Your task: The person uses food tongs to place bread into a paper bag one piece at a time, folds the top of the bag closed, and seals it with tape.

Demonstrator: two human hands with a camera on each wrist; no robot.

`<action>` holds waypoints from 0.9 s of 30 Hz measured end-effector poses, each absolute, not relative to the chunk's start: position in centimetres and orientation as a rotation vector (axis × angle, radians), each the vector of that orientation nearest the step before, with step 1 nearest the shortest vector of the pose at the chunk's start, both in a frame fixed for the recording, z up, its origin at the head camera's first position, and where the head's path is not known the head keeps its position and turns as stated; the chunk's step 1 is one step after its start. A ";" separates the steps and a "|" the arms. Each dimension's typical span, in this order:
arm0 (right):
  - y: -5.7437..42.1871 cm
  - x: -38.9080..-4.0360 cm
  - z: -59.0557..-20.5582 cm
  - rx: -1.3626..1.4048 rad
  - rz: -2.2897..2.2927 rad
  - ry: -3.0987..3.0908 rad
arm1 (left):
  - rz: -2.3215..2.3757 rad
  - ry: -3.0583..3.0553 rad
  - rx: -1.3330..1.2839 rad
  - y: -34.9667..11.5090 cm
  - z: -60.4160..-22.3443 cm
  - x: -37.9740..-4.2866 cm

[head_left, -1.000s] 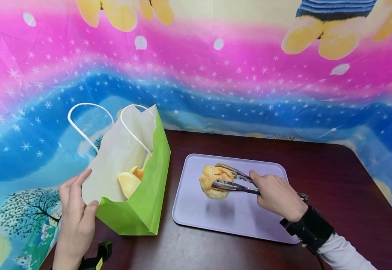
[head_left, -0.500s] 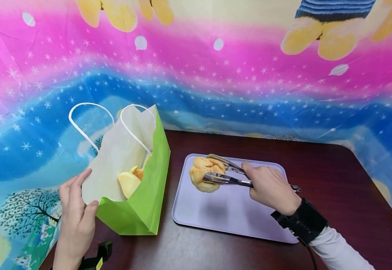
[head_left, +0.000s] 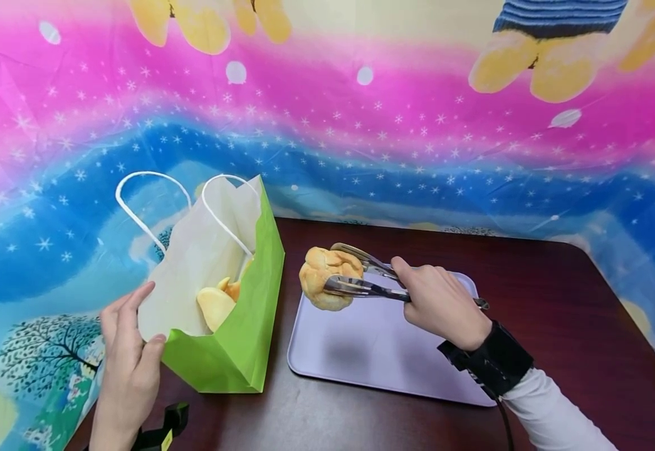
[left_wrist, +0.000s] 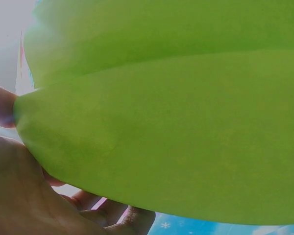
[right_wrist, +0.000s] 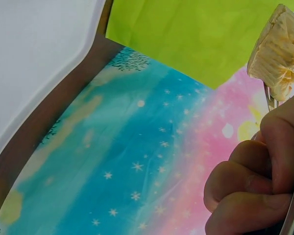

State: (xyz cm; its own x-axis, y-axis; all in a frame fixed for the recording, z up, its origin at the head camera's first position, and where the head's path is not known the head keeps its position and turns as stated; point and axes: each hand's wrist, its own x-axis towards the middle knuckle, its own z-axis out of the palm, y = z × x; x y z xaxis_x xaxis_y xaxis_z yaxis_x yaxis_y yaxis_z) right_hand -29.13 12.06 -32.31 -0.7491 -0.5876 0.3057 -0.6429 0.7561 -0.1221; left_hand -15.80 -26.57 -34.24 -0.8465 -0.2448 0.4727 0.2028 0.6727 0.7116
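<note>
My left hand (head_left: 130, 363) holds the rim of a green paper bag (head_left: 248, 338) at its near left corner, with the thumb on the near edge and the fingers along the left side. Inside the bag, yellowish bread pieces (head_left: 215, 307) show. My right hand (head_left: 445, 307) grips a pair of metal tongs (head_left: 369, 289). A golden, lumpy bread roll (head_left: 327, 269) is squeezed between their tips, above the left part of a lilac tray (head_left: 383, 357). In the right wrist view, the curled fingers (right_wrist: 250, 210) hold the tongs, with the bread roll (right_wrist: 279, 54) beyond.
White cord handles (head_left: 135, 219) stand up from the bag. The tray lies to the right of the bag on a dark wooden table (head_left: 558, 326). A colourful printed cloth (head_left: 327, 138) hangs behind and at the sides.
The right hand has moved left and a little away with the tongs and bread roll, bringing the roll over the tray's left edge, closer to the bag. The left hand and bag stay put.
</note>
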 end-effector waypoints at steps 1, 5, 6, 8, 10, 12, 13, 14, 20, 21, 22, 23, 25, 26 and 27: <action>11.9 -29.2 -32.2 0.966 0.327 -2.705 | -1.087 -2.341 0.030 -26.6 -34.2 -15.8; 11.4 -29.3 -31.8 0.977 0.346 -2.685 | -1.091 -2.340 0.020 -26.6 -34.2 -15.9; 11.3 -29.4 -31.7 0.979 0.348 -2.680 | -1.094 -2.338 0.016 -26.6 -34.2 -15.9; 11.0 -29.4 -31.4 0.984 0.350 -2.668 | -1.098 -2.336 0.016 -26.6 -34.2 -15.9; 10.8 -29.5 -31.2 0.989 0.356 -2.661 | -1.103 -2.334 0.015 -26.6 -34.2 -15.9; 10.5 -29.6 -30.9 0.994 0.360 -2.659 | -1.103 -2.333 0.019 -26.6 -34.2 -15.9; 10.4 -29.6 -30.8 0.995 0.363 -2.660 | -1.103 -2.332 0.022 -26.6 -34.2 -15.9; 10.2 -29.7 -30.7 0.996 0.366 -2.661 | -1.102 -2.333 0.025 -26.6 -34.2 -15.9; 9.7 -29.8 -30.2 1.001 0.362 -2.647 | -1.103 -2.338 0.021 -26.6 -34.1 -16.0; 9.6 -29.8 -30.1 1.004 0.361 -2.643 | -1.103 -2.338 0.018 -26.6 -34.1 -16.0; 9.5 -29.8 -30.0 1.008 0.358 -2.638 | -1.104 -2.337 0.017 -26.6 -34.1 -16.0; 9.4 -29.8 -30.0 1.012 0.358 -2.635 | -1.104 -2.336 0.016 -26.6 -34.1 -16.0; 9.3 -29.9 -29.9 1.021 0.355 -2.627 | -1.104 -2.335 0.016 -26.6 -34.1 -16.0; 9.2 -29.9 -29.8 1.026 0.356 -2.621 | -1.103 -2.334 0.017 -26.6 -34.1 -16.0; 9.1 -29.9 -29.7 1.029 0.356 -2.617 | -1.101 -2.334 0.017 -26.6 -34.1 -16.0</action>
